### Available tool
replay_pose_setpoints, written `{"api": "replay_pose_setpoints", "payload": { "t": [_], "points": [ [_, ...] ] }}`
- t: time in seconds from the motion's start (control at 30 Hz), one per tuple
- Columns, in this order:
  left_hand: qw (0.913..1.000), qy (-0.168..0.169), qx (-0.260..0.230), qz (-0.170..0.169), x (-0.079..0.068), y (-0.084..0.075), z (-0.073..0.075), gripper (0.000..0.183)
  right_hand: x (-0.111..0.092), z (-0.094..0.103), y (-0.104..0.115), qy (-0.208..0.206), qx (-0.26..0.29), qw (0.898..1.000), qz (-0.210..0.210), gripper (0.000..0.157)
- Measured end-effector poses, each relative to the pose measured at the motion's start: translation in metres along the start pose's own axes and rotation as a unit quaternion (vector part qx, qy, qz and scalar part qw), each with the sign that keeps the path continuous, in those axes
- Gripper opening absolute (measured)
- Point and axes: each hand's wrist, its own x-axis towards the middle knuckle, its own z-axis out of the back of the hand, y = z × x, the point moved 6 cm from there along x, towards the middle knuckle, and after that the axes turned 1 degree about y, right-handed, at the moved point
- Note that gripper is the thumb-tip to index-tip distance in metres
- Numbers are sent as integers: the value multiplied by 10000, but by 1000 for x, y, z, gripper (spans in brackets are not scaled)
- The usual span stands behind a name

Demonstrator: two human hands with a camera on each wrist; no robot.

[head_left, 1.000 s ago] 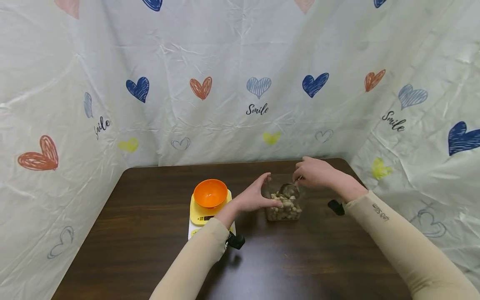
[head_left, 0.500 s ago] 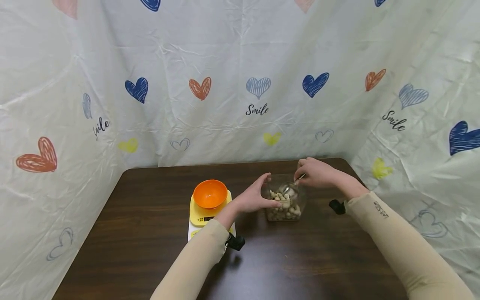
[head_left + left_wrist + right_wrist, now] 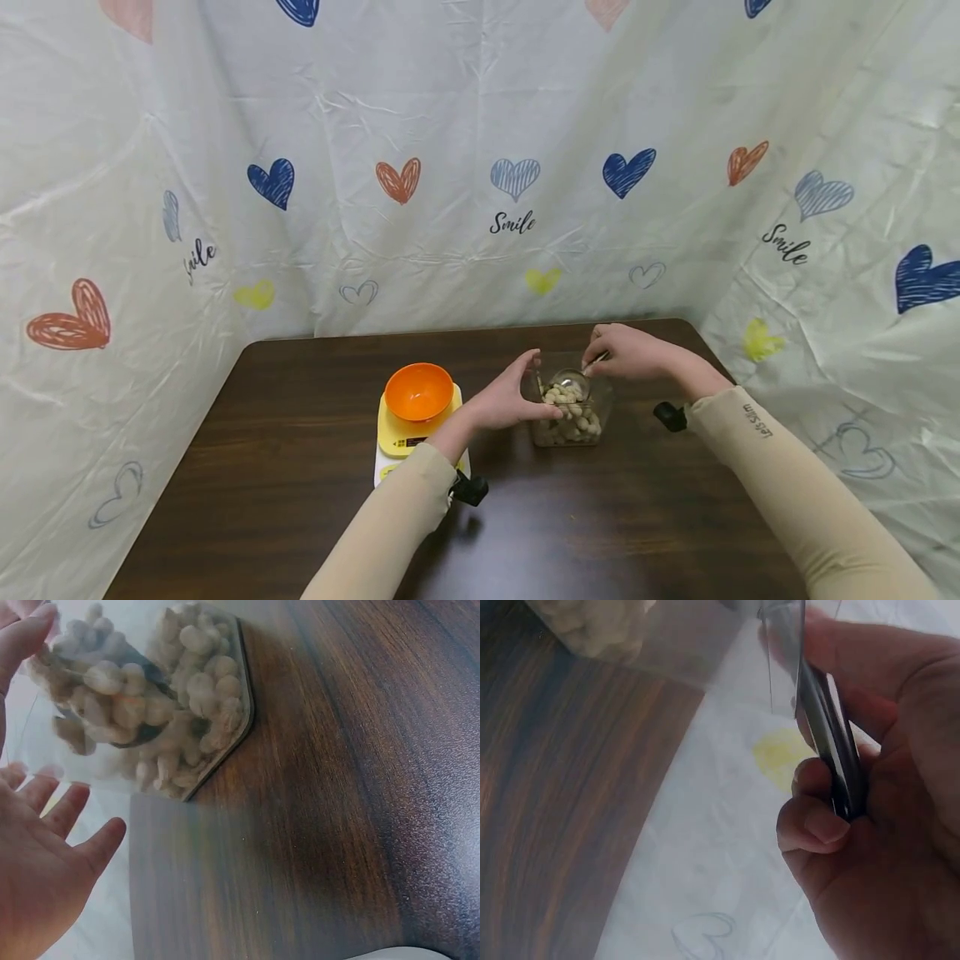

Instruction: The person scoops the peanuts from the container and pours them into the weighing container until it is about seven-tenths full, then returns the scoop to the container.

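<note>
A clear square-sided container (image 3: pixel 604 410) holding unshelled peanuts (image 3: pixel 199 675) stands on the table toward the back right. My left hand (image 3: pixel 504 398) grips its left side, thumb at the front and fingers spread toward the back. In the right hand (image 3: pixel 637 352) is the handle of a metal ladle (image 3: pixel 573 382), held in curled fingers above the container's right rear edge. The ladle's bowl is down inside among the peanuts. Through the wall in the left wrist view, peanuts appear heaped in it. The right wrist view shows the dark, shiny handle (image 3: pixel 834 746) lying across the palm.
An orange bowl (image 3: pixel 418 393) sits on a yellow and white kitchen scale (image 3: pixel 393 435) left of the container, with the left forearm partly covering the scale. The dark wooden table (image 3: pixel 285 467) ends at the back against a white sheet (image 3: pixel 450 292) printed with hearts.
The ladle's bowl has turned and shifted slightly left and up in the view within the container. My right hand has moved a little lower and left. The left hand keeps its grip.
</note>
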Motion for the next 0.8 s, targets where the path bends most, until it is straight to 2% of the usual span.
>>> {"api": "replay_pose_setpoints", "payload": {
  "t": [0.1, 0.27, 0.5, 0.8],
  "points": [
    [10000, 3, -3, 1, 1, 0, 0, 110, 0, 1, -5, 107, 219, 9996, -147, 12],
    [10000, 15, 11, 33, 0, 0, 0, 109, 1, 0, -9, 136, 265, 9992, -279, 14],
    [9999, 13, -120, 87, -2, 1, -2, 110, -5, 6, -14, -92, 641, 9974, -330, 11],
    [9999, -28, -118, 46, -1, -1, -2, 110, -11, 9, -26, -260, 1096, 9925, -477, 14]
  ]
}}
